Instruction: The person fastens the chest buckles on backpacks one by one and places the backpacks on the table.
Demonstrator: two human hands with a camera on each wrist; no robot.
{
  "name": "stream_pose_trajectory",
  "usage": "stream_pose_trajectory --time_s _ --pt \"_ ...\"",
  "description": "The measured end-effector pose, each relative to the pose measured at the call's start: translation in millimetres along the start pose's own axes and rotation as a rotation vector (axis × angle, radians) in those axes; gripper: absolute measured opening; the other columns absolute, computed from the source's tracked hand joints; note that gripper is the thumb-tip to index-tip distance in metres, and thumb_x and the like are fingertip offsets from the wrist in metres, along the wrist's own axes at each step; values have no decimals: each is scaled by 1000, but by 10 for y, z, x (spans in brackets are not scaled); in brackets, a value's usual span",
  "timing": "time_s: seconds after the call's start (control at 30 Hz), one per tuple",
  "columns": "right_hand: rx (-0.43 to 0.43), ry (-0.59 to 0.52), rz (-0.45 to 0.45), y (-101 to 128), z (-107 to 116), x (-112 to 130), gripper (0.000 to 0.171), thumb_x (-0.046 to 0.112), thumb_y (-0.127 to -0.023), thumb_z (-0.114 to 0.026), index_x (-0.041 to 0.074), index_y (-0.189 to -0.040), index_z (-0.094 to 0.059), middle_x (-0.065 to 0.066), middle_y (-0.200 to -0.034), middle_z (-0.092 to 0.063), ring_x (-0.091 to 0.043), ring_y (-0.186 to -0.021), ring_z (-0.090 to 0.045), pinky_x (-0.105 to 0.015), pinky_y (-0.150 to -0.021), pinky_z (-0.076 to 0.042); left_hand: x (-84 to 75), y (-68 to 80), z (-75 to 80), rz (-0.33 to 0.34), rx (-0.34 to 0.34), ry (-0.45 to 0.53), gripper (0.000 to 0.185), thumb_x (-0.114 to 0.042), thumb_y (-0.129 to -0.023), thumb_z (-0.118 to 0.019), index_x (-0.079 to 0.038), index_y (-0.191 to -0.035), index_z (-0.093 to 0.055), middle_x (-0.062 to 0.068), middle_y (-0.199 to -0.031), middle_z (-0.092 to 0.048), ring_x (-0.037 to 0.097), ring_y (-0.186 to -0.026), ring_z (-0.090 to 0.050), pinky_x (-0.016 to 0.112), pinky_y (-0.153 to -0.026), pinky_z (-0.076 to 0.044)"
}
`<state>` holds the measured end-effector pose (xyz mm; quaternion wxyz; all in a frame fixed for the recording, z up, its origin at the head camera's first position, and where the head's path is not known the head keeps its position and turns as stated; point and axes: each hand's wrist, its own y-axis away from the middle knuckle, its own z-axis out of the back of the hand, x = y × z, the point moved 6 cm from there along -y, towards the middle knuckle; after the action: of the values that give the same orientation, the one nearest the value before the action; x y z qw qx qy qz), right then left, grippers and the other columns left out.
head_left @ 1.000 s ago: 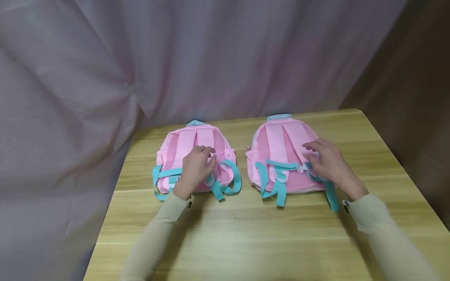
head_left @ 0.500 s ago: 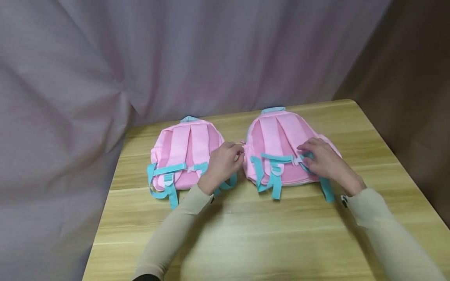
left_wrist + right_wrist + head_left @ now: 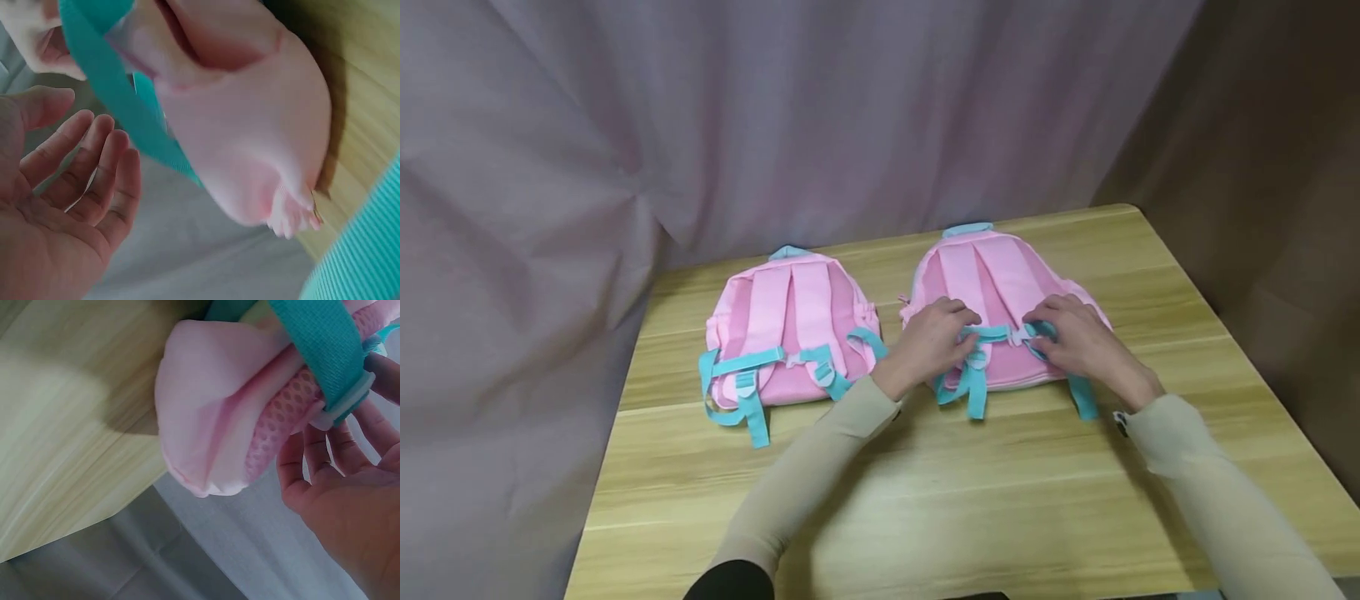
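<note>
Two pink backpacks lie backs-up on the wooden table (image 3: 962,500), each with teal straps. Both hands are on the right backpack (image 3: 1000,275). My left hand (image 3: 934,340) rests on its left side by the teal chest strap (image 3: 996,333); in the left wrist view that hand (image 3: 81,162) has relaxed, spread fingers beside a teal strap (image 3: 119,100) and grips nothing. My right hand (image 3: 1071,337) is at the white buckle (image 3: 1019,336). In the right wrist view its thumb and fingers (image 3: 312,456) sit either side of the teal strap (image 3: 319,337) at a white slider (image 3: 350,400). The left backpack (image 3: 790,317) lies untouched.
A mauve curtain (image 3: 775,125) hangs right behind the table's back edge and down its left side. A brown wall (image 3: 1262,167) stands to the right. Bare tabletop stretches between the backpacks and the near edge.
My left hand left the left backpack and moved right onto the right backpack's chest strap. The right hand stayed at the buckle. The view shifted slightly.
</note>
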<state>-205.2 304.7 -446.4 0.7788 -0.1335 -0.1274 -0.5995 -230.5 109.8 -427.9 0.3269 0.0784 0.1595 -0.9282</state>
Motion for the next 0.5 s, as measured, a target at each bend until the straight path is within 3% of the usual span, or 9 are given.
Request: stream_pose_trajectory --time_s 0.17,0.33,0.5 --pt "3 0 -9 -19 -9 -25 32 12 -88 -74 4 -119 -70 -18 -121 -64 -38 -116 -52 -60 -93 -40 -67 -160 -106 -19 41 -35 29 -29 -98 -63 -16 -122 -72 -1 -121 -73 16 -108 -65 27 -92 -55" --pt "26 -14 -10 -31 -27 -13 32 11 -88 -74 5 -120 -70 -17 -120 -64 -37 -116 -53 -58 -90 -40 -84 -276 -211 -1 126 -70 35 -34 -98 -62 -19 -129 -68 -1 -131 -69 18 -115 -61 32 -94 -54" --pt "44 -7 -20 -21 -38 -36 33 13 -89 -74 6 -121 -70 -16 -122 -64 -37 -117 -54 -55 -89 -40 -118 -365 -311 -8 186 -74 37 -36 -98 -63 -20 -131 -67 -2 -131 -68 18 -114 -60 33 -93 -54"
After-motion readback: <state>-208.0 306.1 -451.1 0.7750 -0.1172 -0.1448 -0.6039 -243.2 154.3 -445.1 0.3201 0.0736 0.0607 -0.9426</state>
